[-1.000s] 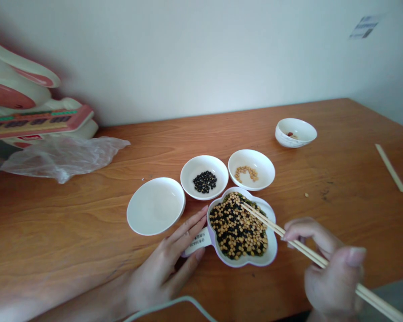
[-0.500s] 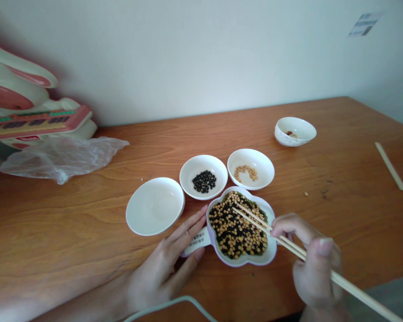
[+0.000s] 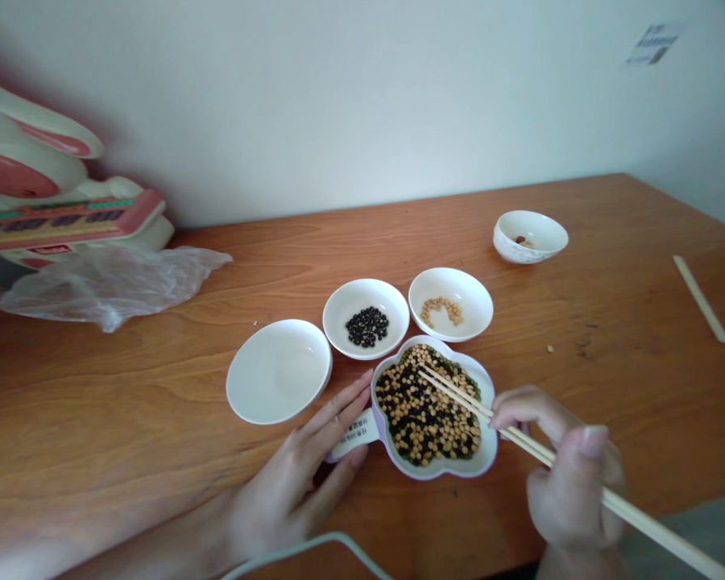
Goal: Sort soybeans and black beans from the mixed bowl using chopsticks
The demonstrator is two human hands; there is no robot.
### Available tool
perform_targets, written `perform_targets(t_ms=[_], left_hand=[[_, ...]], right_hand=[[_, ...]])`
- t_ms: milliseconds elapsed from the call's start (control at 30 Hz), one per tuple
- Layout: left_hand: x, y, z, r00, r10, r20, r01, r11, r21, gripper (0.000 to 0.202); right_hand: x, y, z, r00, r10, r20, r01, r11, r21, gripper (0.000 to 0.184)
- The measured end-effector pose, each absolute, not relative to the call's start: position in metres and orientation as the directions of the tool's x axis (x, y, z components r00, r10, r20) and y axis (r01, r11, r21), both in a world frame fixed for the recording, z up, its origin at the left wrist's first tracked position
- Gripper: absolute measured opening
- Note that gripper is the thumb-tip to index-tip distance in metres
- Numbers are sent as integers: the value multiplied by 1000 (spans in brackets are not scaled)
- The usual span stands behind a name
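Note:
A flower-shaped white bowl full of mixed yellow, black and green beans sits near the table's front edge. My right hand is closed on a pair of wooden chopsticks; their tips rest on the beans in the upper middle of that bowl. My left hand lies on the table with fingers stretched out, touching the bowl's left side and its labelled handle. Behind stand three white dishes: an empty one, one with black beans, one with yellow beans.
A small white bowl with something reddish sits far right. A paper chopstick sleeve lies near the right edge. Crumpled clear plastic and a red-and-white toy occupy the back left. A loose bean lies on the wooden table.
My right hand has moved left towards the flower bowl, carrying the chopstick tips further in over the beans. My left hand has stayed put.

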State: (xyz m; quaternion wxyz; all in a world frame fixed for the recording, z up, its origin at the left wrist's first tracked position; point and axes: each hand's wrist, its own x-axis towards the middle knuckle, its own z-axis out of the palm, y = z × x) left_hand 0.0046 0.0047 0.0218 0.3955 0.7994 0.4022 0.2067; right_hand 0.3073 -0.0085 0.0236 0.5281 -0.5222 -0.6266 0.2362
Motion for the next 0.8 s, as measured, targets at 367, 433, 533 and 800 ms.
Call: perform_targets(t_ms=[367,433,533,800], left_hand=[[3,5,20,603,797,0,476,-360,802,72],[3,5,20,600,800,4,471,-357,807,73],[4,5,21,594,805,15,460,-354,814,72],[5,5,21,582,813,32,458,-359,813,70]], right_hand=[[298,-13,27,271,820,504,434,363,-825,79],[286,-13,32,300,811,502,395,374,-839,80],[266,-11,38,349,781,519,313,425,-849,76],[254,0,21,154,836,526,313,464,-829,71]])
